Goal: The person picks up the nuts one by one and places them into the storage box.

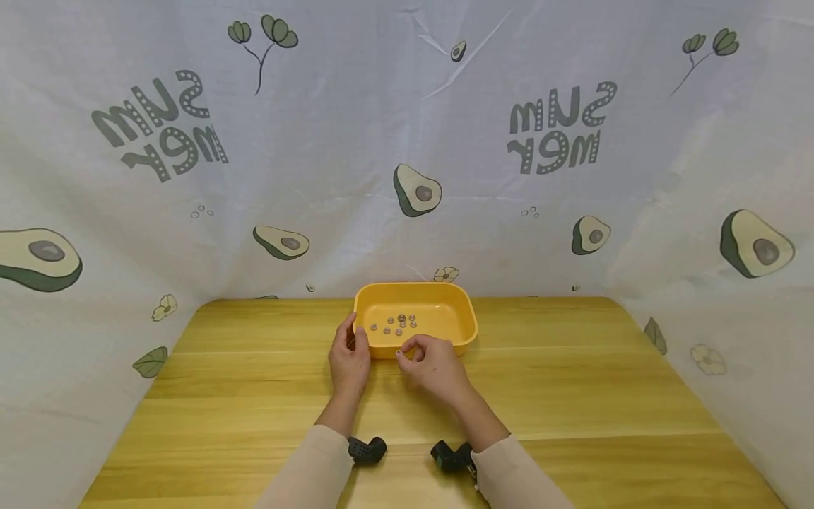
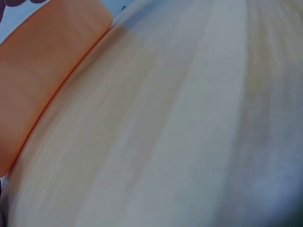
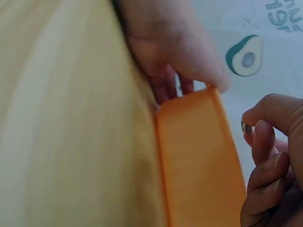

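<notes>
A yellow plastic box (image 1: 445,346) sits on the table, with several small metal nuts (image 1: 402,324) scattered on its floor, mostly left of the middle. My left hand (image 1: 351,364) grips the box's left end, thumb at the rim and fingers along the outside. In the right wrist view, that left hand (image 3: 170,47) appears at the box's far corner. Thumb and index finger of my right hand (image 1: 435,367) pinch one small metal nut (image 3: 246,126) just above the near rim. In the left wrist view only the box's orange-looking wall (image 2: 42,71) shows clearly; fingertips barely enter the top-left corner.
The box stands at the back of a wood-grain table (image 1: 572,396), close to a hanging white cloth (image 1: 356,141) printed with avocados. Cloth also borders both sides. Black wrist devices (image 1: 367,451) sit at both sleeves.
</notes>
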Motion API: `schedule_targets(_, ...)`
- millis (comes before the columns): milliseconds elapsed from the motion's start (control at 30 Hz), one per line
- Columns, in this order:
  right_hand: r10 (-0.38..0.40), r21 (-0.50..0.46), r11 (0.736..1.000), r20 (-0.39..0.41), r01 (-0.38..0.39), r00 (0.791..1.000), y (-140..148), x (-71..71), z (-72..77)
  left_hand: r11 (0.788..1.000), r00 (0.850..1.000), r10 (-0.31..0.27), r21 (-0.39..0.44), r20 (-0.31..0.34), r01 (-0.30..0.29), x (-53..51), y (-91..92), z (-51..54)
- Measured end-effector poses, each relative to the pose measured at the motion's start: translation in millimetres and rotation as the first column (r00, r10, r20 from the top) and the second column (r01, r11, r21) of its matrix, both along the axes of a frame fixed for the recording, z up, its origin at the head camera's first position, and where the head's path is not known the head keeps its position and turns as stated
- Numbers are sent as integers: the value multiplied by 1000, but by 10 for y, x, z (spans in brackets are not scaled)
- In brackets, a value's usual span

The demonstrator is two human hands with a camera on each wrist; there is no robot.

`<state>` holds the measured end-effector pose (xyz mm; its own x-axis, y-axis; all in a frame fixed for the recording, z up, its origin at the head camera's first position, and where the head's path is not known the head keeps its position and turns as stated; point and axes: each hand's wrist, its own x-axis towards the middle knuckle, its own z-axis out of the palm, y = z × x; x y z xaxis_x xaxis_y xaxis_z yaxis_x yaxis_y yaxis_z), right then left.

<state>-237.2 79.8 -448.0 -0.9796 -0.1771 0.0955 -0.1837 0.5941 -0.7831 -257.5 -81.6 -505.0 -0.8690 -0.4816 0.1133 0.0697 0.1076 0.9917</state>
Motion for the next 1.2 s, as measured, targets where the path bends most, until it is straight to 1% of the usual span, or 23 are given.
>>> schedule_targets(67,-8,9,1000,-29,8,1000,16,-40,60,1000,1000,2,1,-7,-2,-6,-7,1)
schedule_targets(200,-21,53,998,-50,23,999,25,-150,164,1000,1000,4,-5,-14,-5,-17,-25,-9)
schedule_targets(267,-21,70,997,-48,24,999,24,-226,206,1000,1000,3,-3,-17,-3,-22,-37,-14)
schedule_targets(400,10,81,997,-33,-8,999,7,-415,266,1000,1000,-1,-4,-24,1,-18,-52,-18)
schedule_targets(500,44,96,994,-8,-43,999,-15,-570,253,1000,1000,-2,-7,-22,2,-15,-56,-27)
schedule_targets(600,67,110,992,20,-69,998,-43,-711,198,1000,1000,-3,-12,-16,3,-11,-53,-40)
schedule_targets(733,81,120,989,71,-89,994,-78,-847,127,1000,1000,-4,-8,-11,4,-1,-37,-40)
schedule_targets(900,80,134,986,116,-96,990,-112,-940,84,1000,1000,-4,-11,-21,3,-2,-11,-23)
schedule_targets(1200,56,111,991,162,-75,985,-144,-1044,34,1000,999,9,-21,-36,-9,-25,2,-19)
